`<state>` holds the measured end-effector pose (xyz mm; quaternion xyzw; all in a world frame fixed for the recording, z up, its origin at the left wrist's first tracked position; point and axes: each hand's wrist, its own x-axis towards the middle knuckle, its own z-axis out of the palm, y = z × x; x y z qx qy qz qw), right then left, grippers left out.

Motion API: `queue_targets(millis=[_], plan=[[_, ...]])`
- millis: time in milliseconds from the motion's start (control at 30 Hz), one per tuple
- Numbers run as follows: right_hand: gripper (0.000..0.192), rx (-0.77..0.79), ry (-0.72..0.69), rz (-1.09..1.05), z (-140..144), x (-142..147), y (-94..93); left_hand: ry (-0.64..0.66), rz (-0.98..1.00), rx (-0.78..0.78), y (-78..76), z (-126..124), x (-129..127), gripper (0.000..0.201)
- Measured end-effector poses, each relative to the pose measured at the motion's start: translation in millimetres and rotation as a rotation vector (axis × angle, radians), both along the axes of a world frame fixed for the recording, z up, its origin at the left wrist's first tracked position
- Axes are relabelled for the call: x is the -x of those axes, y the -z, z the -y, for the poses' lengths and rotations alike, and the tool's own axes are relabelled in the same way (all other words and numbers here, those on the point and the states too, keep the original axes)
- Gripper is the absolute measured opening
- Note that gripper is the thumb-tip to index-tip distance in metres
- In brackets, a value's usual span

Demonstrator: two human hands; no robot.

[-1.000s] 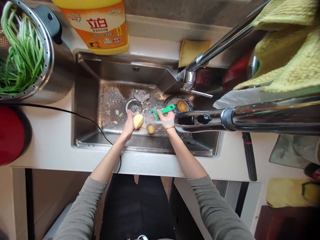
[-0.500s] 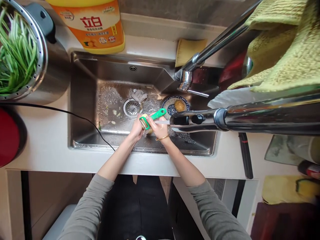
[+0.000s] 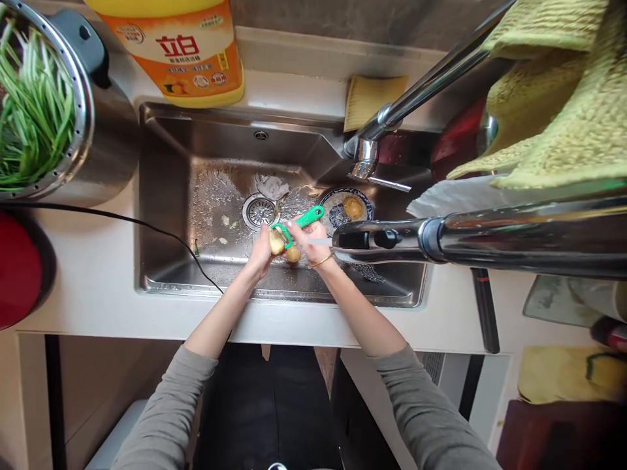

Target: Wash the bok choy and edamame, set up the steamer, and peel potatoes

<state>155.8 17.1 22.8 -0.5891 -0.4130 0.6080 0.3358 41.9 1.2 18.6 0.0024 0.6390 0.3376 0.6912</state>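
Note:
Over the sink, my left hand point(image 3: 260, 253) is closed around a pale, partly peeled potato point(image 3: 277, 241). My right hand point(image 3: 309, 240) grips a green peeler point(image 3: 309, 216), whose head is close beside the potato; whether the blade touches it I cannot tell. Below the peeler, a second potato point(image 3: 293, 254) shows between my hands. Water runs from the faucet spout point(image 3: 353, 236) onto my right hand. Farther back, a blue-patterned plate point(image 3: 329, 200) in the sink bears an unpeeled-looking potato point(image 3: 353, 207).
The steel sink point(image 3: 169, 156) has wet scraps round its drain point(image 3: 259, 211). A pot point(image 3: 110, 150) of green stalks and a yellow detergent jug point(image 3: 183, 65) stand left and behind. The faucet pipe point(image 3: 519, 235) crosses the right side. A black cable point(image 3: 122, 221) hangs into the sink's front.
My left hand and its potato have moved left, slightly away from the peeler. The potato beneath is now more exposed. My right hand still grips the peeler.

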Motion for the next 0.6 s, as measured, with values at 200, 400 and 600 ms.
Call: queue_targets(millis=[200, 400, 600], plan=[[0.037, -0.007, 0.029, 0.130, -13.4, -19.1, 20.9, 0.076, 0.043, -0.066, -3.4, 10.8, 8.6, 0.039], [0.037, 0.001, 0.128, 0.192, -17.6, -43.0, 48.4, 0.174, 0.069, -0.150, -5.1, 13.1, 20.6, 0.042], [0.047, 0.088, 0.183, -0.049, -2.4, -0.6, 8.6, 0.164, -0.011, -0.128, -1.0, 8.2, 12.2, 0.033]])
